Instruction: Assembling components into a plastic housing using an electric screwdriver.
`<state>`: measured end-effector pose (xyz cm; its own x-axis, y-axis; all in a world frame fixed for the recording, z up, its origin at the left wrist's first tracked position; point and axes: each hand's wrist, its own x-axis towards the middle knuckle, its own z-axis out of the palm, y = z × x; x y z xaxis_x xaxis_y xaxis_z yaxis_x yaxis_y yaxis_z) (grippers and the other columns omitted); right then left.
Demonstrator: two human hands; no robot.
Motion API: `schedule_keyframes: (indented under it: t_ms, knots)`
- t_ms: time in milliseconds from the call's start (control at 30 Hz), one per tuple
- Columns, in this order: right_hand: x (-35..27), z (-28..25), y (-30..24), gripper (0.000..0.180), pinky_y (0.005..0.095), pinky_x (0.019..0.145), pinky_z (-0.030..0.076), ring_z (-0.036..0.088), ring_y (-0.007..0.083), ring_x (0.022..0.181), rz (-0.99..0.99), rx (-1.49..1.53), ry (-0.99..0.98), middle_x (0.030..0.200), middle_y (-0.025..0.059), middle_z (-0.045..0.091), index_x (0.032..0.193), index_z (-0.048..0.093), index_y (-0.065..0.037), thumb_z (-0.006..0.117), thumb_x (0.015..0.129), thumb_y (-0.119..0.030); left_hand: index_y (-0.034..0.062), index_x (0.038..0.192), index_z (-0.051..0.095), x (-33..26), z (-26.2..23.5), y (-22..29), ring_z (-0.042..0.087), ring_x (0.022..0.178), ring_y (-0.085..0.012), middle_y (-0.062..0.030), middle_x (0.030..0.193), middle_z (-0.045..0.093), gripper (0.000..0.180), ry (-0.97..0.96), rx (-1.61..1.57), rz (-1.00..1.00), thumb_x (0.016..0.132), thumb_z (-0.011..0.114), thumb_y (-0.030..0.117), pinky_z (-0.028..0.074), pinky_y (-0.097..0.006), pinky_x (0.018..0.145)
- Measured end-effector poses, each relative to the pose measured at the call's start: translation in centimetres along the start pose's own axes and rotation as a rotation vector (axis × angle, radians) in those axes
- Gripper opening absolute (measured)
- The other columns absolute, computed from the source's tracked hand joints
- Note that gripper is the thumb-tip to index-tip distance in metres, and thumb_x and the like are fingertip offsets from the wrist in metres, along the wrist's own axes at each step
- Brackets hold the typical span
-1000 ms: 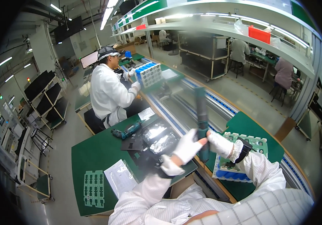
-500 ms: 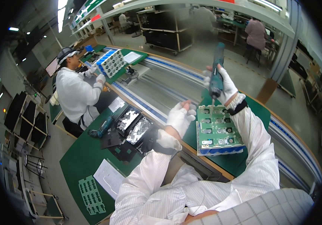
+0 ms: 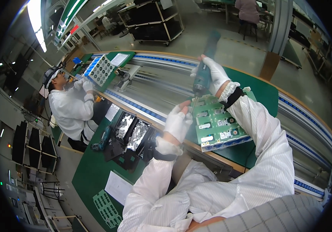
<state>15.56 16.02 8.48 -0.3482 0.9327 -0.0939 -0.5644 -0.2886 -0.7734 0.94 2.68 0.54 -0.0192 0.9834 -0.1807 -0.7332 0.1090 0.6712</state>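
My right hand, in a white glove with bare fingertips, is wrapped round a teal power screwdriver. Its bit points down at the left edge of a battery block, whose top carries a light green plate with rows of openings and metal tabs. Close beside the bit is my left hand, gloved the same way, its fingers drawn together. Whatever those fingers pinch is too small to make out. The upper end of the screwdriver is blurred.
Boxes of metal strips, a second power screwdriver, a paper sheet and a green slotted plate lie on the left table. Conveyor rails run behind. At far left a co-worker handles another battery block.
The view has turned. The screwdriver and my right hand have shifted left, so the bit now sits by my left fingers, which were apart from it. The co-worker still handles the other block.
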Motion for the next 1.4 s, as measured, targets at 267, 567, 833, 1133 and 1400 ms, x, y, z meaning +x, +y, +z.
schedule_keyframes:
  t_ms: [267,567,833,1133,1400]
  knots:
    - [0.4,-0.2,-0.2,0.035,0.0364,0.06,0.053,0.065,0.024,0.069,-0.143,0.011,0.147,0.081,0.0116,0.063,0.109,0.054,-0.008,0.064,0.089,-0.035,0.0024,0.109,0.053,-1.1,0.4,-0.3,0.053,0.068,-0.0104,-0.0069,0.092,0.058,0.014,0.107,0.019,-0.073,0.096,0.055,0.006,0.043,-0.019,0.054]
    - [-1.1,0.9,-1.2,0.03,0.0346,0.059,0.056,0.064,0.0216,0.066,-0.444,0.05,0.1,0.083,0.0082,0.059,0.107,0.052,-0.006,0.067,0.089,-0.024,-0.0028,0.115,0.055,-0.8,1.5,-0.5,0.048,0.063,-0.0077,-0.0042,0.085,0.056,0.023,0.121,0.222,-0.02,0.095,0.058,0.008,0.037,-0.019,0.049]
    - [-2.1,1.3,-1.4,0.039,0.0355,0.063,0.057,0.064,0.02,0.068,-0.533,-0.008,-0.107,0.083,0.0069,0.059,0.122,0.046,-0.004,0.065,0.091,-0.019,-0.0021,0.112,0.062,0.8,1.2,-1.2,0.043,0.06,-0.0056,-0.0009,0.082,0.055,0.022,0.08,0.509,0.061,0.097,0.057,0.012,0.032,-0.019,0.049]
    - [-3.0,1.9,0.7,0.057,0.0242,0.082,0.046,0.058,0.0116,0.089,-0.685,-0.54,-0.055,0.1,0.0055,0.064,0.123,0.053,-0.003,0.08,0.076,-0.02,0.0006,0.112,0.068,4.1,-1.0,-1.2,0.054,0.09,-0.0152,-0.0073,0.097,0.06,0.025,-0.044,1.173,0.428,0.097,0.055,0.017,0.041,-0.024,0.083]
    - [-2.2,2.4,0.9,0.055,0.0257,0.079,0.048,0.057,0.0111,0.085,-0.656,-0.591,-0.157,0.096,0.0032,0.061,0.121,0.053,-0.004,0.08,0.077,-0.023,0.0001,0.119,0.056,4.2,-1.2,-1.2,0.048,0.068,-0.0107,-0.0035,0.085,0.053,0.025,0.007,0.828,0.165,0.098,0.048,0.012,0.039,-0.024,0.055]
